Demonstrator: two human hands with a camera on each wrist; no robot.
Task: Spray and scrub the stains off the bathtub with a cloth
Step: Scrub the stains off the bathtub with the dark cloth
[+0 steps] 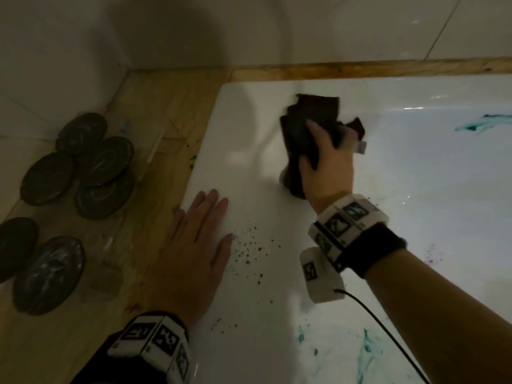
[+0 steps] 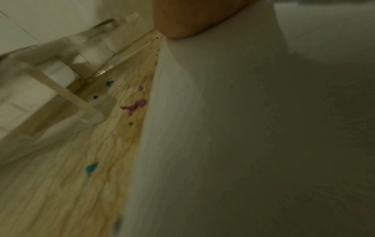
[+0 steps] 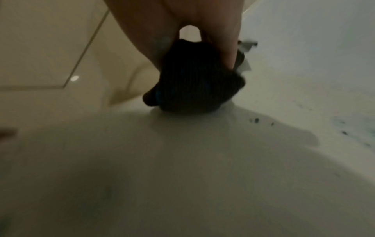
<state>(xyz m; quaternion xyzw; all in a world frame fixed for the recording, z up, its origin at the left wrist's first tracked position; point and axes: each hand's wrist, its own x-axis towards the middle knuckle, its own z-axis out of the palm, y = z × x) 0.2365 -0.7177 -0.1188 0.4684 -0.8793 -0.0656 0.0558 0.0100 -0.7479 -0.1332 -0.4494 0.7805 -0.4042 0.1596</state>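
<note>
Right hand (image 1: pixel 327 164) clenched round one dark cloth (image 1: pixel 307 126), pressed on the tub (image 1: pixel 249 173) corner rim. Cloth: soft, light, bunches easily; best gripped as a wad across the middle. Left hand (image 1: pixel 196 253) flat, fingers straight, bracing on the rim, holding nothing. Teal stains (image 1: pixel 482 121): at least three patches; dim light, count uncertain. Dark specks (image 1: pixel 249 250) scattered. Six dark discs (image 1: pixel 83 173) on the floor.

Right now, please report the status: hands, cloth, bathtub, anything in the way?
Left hand flat on bathtub rim. Right hand grips dark cloth against the tub. Green stains and dark specks remain. Nothing in the way.
</note>
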